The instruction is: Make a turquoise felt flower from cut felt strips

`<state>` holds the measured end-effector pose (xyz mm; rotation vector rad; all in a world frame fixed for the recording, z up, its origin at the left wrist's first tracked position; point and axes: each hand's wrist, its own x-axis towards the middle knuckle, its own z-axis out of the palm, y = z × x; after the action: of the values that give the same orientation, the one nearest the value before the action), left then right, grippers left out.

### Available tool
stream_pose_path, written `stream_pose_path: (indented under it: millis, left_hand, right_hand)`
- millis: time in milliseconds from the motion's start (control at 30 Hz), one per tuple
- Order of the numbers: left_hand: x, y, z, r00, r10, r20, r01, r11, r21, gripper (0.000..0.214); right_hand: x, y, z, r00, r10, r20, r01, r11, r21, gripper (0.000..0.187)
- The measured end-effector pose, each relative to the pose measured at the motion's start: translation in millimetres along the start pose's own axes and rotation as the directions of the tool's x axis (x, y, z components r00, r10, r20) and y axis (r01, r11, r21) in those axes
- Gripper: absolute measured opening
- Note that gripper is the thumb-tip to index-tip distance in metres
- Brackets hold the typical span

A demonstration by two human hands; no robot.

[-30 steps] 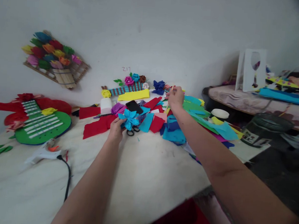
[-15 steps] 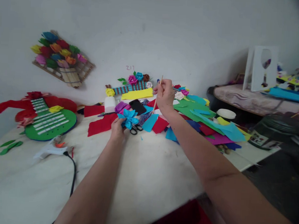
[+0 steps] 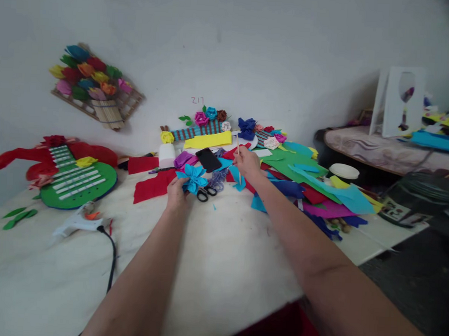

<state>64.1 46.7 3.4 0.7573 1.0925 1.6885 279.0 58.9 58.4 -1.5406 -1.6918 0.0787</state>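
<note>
My left hand [image 3: 177,191] is closed on a light-blue paper flower [image 3: 194,176], holding it just above the table. Black-handled scissors [image 3: 205,193] lie right beside the flower. My right hand [image 3: 246,161] pinches a thin wooden stick [image 3: 238,144], which points down among the paper scraps. Near the stick's lower end is a light-blue paper piece [image 3: 240,182]; whether the two touch, I cannot tell. A black phone [image 3: 209,160] and a bunch of purplish-blue yarn [image 3: 218,177] lie between my hands.
To the left are a white glue gun [image 3: 79,223] with a black cord, and a green guitar-shaped craft [image 3: 84,183]. Red paper [image 3: 154,186] lies behind my left hand. Coloured sheets, including a green one [image 3: 285,163], cover the right side. A glass jar [image 3: 409,202] stands at the right edge.
My right hand has come down with the stick, uncovering the dark-blue flower behind it. The light-blue paper near the stick's tip has changed shape. My left hand keeps the flower in place.
</note>
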Motion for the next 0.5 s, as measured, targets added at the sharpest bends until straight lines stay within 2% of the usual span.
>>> stream_pose_path:
  millis: [100,167,233,300,400,500]
  left_hand:
    - [0.3,-0.1,-0.7,1.0,0.008,-0.005,-0.008,1.0,0.005,0.015]
    - [0.3,0.0,-1.1,1.0,0.012,-0.005,-0.012,1.0,0.0,0.016]
    - [0.2,0.2,-1.4,1.0,0.012,-0.011,-0.012,1.0,-0.006,0.016]
    - [-0.2,0.6,-1.5,1.0,0.011,-0.026,-0.011,1.0,-0.008,0.016]
    - [-0.4,0.9,-1.8,0.999,0.026,-0.042,-0.027,1.0,-0.01,0.015]
    - [0.6,0.4,-2.9,0.998,0.04,-0.043,-0.04,0.999,-0.002,0.015]
  right_hand:
    - [-0.1,0.4,-11.9,0.999,0.016,-0.033,-0.021,0.987,-0.157,0.026]
    - [1.1,-1.5,-15.4,0.999,0.028,-0.044,-0.033,0.991,-0.128,0.027]
    - [3.4,-5.5,-14.2,0.997,0.052,-0.063,-0.053,0.999,-0.001,0.028]
    - [5.6,-11.8,-7.5,0.995,0.077,-0.065,-0.063,0.977,0.204,0.028]
    - [4.9,-23.1,11.0,0.997,0.069,-0.02,-0.047,0.834,0.55,0.024]
    - [-1.1,-30.6,31.9,0.996,0.073,0.053,-0.089,0.68,0.728,0.015]
